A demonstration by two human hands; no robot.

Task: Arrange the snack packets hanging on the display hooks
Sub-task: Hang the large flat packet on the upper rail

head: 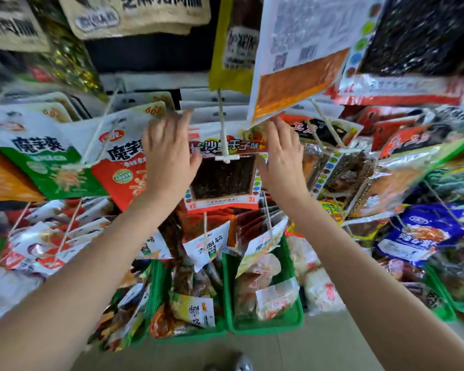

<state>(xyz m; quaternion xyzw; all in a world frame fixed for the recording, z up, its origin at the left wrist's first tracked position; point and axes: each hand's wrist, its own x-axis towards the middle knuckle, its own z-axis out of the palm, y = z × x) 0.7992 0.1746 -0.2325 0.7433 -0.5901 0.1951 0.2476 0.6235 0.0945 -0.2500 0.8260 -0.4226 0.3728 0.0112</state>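
Now | left hand point(169, 153) and right hand point(281, 153) flanking packet point(223, 178), each grip spread, clasping nothing | judging: squaring stack between palms, sliding along hook point(221, 129) evenly.

the left hand point(169, 153) covers the right part of a red and white snack packet point(118, 167), so its printed name reads only in part. the right hand point(281, 159) hides the right edge of the middle packet point(223, 178), and whether its fingertips touch that packet cannot be told. a white hook point(221, 121) crosses the middle packet's lettering. packets along the top edge point(134, 14) are cut off and blurred, their print unreadable. far right packets point(423, 231) smear into colour. a grey shape point(239, 364) at the bottom edge is cut off and too blurred to name.
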